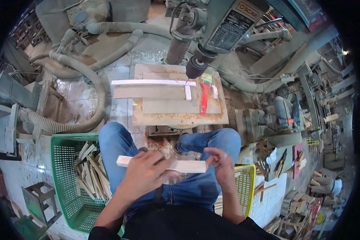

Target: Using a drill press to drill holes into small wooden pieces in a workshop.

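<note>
My left hand (148,170) is closed over a pale, squared wooden strip (190,166), held level above my lap. The strip's left end sticks out past the wrist side, and its right part lies bare. At that right end is my right hand (223,166), its thumb and forefinger apart and close to the tip of the wood; whether they touch it I cannot tell. Beyond my knees, a drill press with a dark chuck (197,66) stands over a sawdust-strewn board (176,119). A red-handled brush (204,100) rests on this board.
A long pale strip (148,83) and small pale blocks (188,92) lie around the brush. On my left stands a green basket (58,160) of wooden sticks; on my right, a yellow basket (250,188). Ribbed hoses (102,96) curve across the floor. Pliers (282,163) lie farther right.
</note>
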`<control>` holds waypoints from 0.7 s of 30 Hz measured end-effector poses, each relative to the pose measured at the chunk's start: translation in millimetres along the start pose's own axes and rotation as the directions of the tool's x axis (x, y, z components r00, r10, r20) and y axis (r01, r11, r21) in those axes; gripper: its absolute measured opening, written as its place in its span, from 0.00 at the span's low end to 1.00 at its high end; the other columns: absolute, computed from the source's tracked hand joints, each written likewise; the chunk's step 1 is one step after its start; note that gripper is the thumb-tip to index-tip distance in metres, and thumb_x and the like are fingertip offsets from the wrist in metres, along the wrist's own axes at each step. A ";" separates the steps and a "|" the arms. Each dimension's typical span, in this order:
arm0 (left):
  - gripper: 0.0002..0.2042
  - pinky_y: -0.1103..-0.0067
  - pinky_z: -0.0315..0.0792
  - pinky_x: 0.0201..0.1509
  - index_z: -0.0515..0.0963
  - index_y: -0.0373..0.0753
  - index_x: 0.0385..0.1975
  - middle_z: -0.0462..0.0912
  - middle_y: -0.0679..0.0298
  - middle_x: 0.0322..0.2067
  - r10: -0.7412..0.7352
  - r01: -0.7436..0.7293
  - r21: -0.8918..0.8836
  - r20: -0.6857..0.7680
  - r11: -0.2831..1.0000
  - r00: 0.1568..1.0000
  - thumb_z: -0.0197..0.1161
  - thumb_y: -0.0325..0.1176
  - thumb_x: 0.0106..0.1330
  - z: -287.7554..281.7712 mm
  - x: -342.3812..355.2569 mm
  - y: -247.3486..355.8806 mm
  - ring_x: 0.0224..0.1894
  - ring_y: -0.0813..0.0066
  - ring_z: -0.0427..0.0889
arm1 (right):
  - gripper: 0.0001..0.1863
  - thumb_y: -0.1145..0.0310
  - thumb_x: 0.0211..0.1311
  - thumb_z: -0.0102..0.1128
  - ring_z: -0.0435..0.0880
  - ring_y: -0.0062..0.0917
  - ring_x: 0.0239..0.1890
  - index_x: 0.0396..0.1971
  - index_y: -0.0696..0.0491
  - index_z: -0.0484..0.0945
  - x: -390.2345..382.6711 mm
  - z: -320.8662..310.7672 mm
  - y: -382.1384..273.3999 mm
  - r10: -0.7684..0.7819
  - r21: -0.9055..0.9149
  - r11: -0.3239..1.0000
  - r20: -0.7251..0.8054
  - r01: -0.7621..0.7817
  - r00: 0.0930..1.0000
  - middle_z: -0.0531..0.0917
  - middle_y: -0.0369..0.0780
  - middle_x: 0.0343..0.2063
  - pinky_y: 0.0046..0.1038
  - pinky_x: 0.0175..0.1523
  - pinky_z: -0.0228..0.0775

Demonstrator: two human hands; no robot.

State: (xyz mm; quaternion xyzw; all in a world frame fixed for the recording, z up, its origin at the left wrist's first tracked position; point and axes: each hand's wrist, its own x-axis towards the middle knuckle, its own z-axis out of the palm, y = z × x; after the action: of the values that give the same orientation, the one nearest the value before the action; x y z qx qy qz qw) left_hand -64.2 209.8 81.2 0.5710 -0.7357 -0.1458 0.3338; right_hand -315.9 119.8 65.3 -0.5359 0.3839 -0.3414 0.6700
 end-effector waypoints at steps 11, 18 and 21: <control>0.17 0.69 0.74 0.45 0.80 0.37 0.45 0.79 0.56 0.35 -0.195 0.249 0.224 -0.238 0.942 0.951 0.61 0.26 0.53 -84.1 84.1 -76.0 0.38 0.57 0.80 | 0.19 0.59 0.72 0.44 0.72 0.20 0.17 0.37 0.61 0.76 49.7 -56.8 14.0 -0.358 -0.146 0.933 -0.453 0.329 0.816 0.72 0.37 0.14 0.26 0.26 0.71; 0.15 0.67 0.73 0.46 0.82 0.38 0.38 0.77 0.58 0.33 -0.158 0.169 0.217 -0.066 0.961 0.985 0.63 0.28 0.47 -47.5 154.9 -133.1 0.39 0.57 0.78 | 0.17 0.62 0.70 0.48 0.73 0.21 0.18 0.38 0.63 0.76 56.6 -49.1 8.8 -0.355 -0.174 0.935 -0.459 0.309 0.815 0.74 0.38 0.16 0.27 0.30 0.73; 0.15 0.69 0.73 0.45 0.83 0.37 0.36 0.77 0.60 0.32 -0.053 0.067 0.201 -0.073 0.977 0.996 0.64 0.28 0.45 -16.6 155.4 -152.3 0.39 0.58 0.77 | 0.16 0.63 0.70 0.48 0.73 0.21 0.19 0.38 0.63 0.77 67.6 -49.4 7.7 -0.379 -0.211 0.925 -0.464 0.315 0.801 0.74 0.37 0.16 0.26 0.31 0.72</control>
State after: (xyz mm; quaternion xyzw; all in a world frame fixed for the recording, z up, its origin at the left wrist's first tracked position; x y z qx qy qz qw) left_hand 40.4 20.3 53.1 0.6286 -0.7175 -0.0604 0.2938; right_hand -327.1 39.9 41.3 -0.5314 0.4585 -0.5601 0.4400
